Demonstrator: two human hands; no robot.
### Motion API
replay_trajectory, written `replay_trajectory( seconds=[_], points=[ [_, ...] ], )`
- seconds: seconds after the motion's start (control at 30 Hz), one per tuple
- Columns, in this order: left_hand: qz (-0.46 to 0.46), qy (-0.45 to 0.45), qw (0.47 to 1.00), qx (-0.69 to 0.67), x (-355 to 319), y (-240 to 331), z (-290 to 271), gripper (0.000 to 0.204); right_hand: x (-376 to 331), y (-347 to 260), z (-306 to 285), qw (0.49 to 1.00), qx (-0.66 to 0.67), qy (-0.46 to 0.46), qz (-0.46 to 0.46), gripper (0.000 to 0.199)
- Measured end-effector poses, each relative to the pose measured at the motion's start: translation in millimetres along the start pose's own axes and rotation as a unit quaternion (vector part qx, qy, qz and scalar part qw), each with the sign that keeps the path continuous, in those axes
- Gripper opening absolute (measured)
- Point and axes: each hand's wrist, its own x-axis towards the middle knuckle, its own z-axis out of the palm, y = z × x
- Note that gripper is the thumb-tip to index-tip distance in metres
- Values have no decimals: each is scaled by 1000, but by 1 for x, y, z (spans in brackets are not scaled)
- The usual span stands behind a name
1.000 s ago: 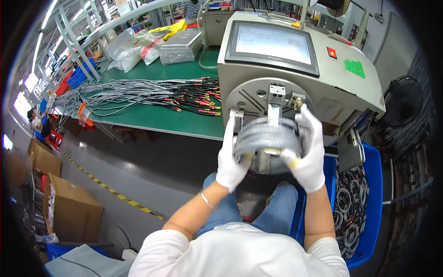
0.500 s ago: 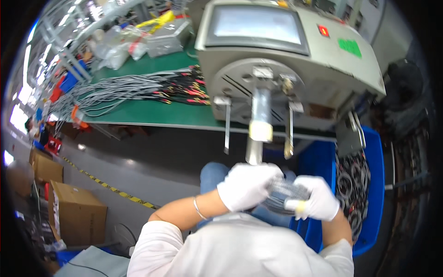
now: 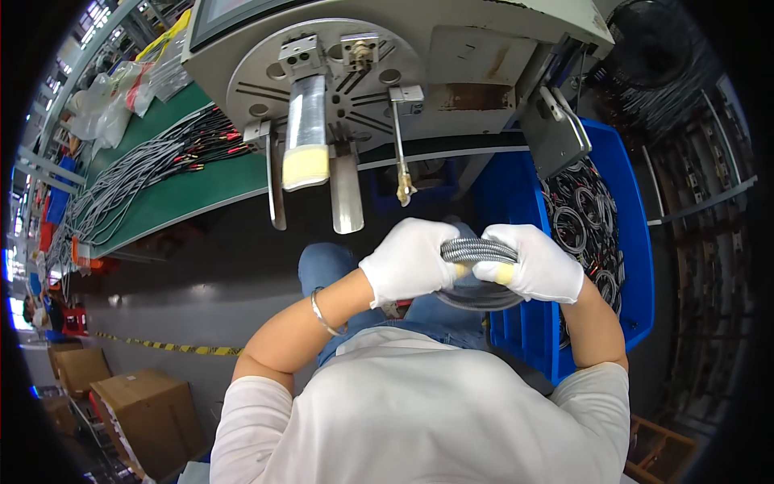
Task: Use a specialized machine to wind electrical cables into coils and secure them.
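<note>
Brown cardboard boxes [image 3: 141, 411] sit on the floor at far left. Above them, a green bench [image 3: 189, 189] carries loose grey cables with red ends [image 3: 153, 165]. A round metal winding disc [image 3: 322, 68] on the machine face bears flat steel prongs [image 3: 347, 189]. Below it, the left hand [image 3: 407, 262], in a white knit glove, has fingers curled tight around a coiled grey braided cable [image 3: 477, 252] held over the lap. The right hand [image 3: 534, 264], likewise gloved, clamps the coil's opposite side. A blue plastic bin [image 3: 625, 218] at right holds further coiled cables.
</note>
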Motion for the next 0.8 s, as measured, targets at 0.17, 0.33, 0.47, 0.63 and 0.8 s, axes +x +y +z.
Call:
replay_trajectory(
  seconds=[0.17, 0.33, 0.47, 0.63, 0.8],
  points=[
    [70, -6, 994, 87, 38, -7, 11, 7, -6, 12, -3, 998, 14, 59, -2, 30],
    [154, -7, 988, -12, 43, 4, 17, 4, -26, 22, -35, 961, 261, -21, -88, 34],
    [-6, -141, 967, -213, 45, 41, 18, 19, -15, 17, -50, 891, -190, 257, -322, 33],
    [-40, -236, 962, -131, 56, 62, 36, 17, -24, 22, -72, 763, -434, 222, -425, 25],
    [71, -248, 910, -323, 87, 51, 30, 33, -26, 27, -66, 826, -53, 366, -426, 25]
  ],
)
